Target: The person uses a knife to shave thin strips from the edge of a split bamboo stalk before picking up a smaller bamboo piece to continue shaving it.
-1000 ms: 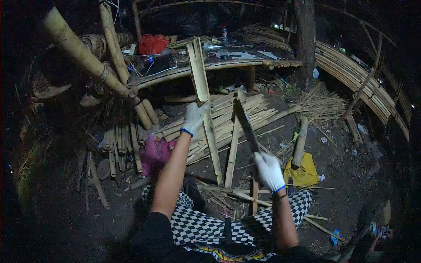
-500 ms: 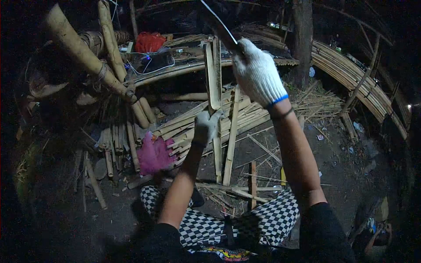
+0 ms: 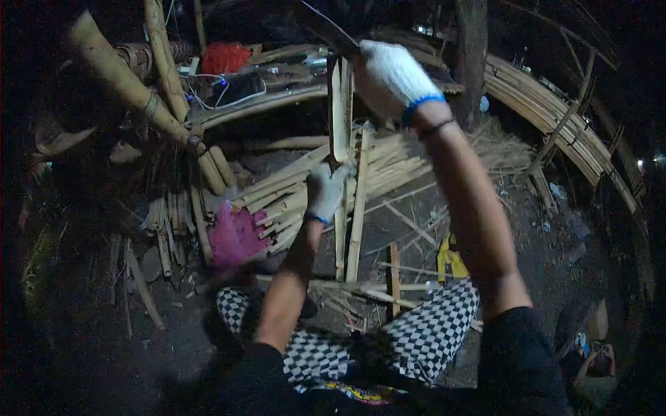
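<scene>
My left hand [image 3: 327,191], in a white glove, is closed round an upright split bamboo piece [image 3: 340,111] near its middle. My right hand [image 3: 395,76], gloved too, grips the handle of a long dark blade [image 3: 331,29] with a bright edge. The blade slants up and to the left, near the top end of the bamboo. Another pale bamboo strip [image 3: 359,208] stands just right of the held piece. Behind them lies a pile of split bamboo strips [image 3: 399,166].
A pink bag [image 3: 236,236] lies left of the pile, and a yellow item [image 3: 451,262] beside my right knee. Thick bamboo poles [image 3: 128,87] rise at left. A red bag [image 3: 225,58], tree trunk [image 3: 472,62] and long bamboo bundle [image 3: 548,104] are farther back.
My right hand and the blade have moved slightly down and left, closer to the bamboo's top end. My left hand keeps its hold. The whole view has shifted a little, showing more of the yellow item.
</scene>
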{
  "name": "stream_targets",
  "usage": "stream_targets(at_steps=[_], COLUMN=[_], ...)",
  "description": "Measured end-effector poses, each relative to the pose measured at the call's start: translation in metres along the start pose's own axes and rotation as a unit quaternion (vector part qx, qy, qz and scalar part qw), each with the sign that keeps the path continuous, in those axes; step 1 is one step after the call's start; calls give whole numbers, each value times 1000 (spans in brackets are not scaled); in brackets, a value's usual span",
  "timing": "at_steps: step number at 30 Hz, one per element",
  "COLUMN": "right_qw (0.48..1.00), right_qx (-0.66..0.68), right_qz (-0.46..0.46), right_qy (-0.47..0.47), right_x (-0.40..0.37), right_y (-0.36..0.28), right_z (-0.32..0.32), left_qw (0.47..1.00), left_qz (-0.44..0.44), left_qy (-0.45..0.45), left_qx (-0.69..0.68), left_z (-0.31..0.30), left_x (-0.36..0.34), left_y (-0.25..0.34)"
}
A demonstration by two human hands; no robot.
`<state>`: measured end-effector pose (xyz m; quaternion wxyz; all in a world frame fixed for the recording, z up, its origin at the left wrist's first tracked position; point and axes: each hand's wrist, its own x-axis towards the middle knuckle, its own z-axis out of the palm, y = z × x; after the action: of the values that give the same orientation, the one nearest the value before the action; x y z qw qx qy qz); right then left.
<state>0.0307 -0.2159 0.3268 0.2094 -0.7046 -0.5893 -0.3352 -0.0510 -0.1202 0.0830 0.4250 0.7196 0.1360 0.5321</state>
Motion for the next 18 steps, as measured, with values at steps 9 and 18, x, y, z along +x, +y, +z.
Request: stream_targets(at_steps=[9, 18], right_qw=[996, 946], right_qx=[-64, -242], right_qz=[-61, -196], right_qy=[-1, -94], right_x=[6, 27], right_y=[39, 70], right_z=[43, 51], left_qw=[978, 965], left_qz=[-16, -74], left_qy=[-77, -169], left_qx=[191, 184], left_z=[-5, -15], left_x=[10, 6], left_y=[-57, -4])
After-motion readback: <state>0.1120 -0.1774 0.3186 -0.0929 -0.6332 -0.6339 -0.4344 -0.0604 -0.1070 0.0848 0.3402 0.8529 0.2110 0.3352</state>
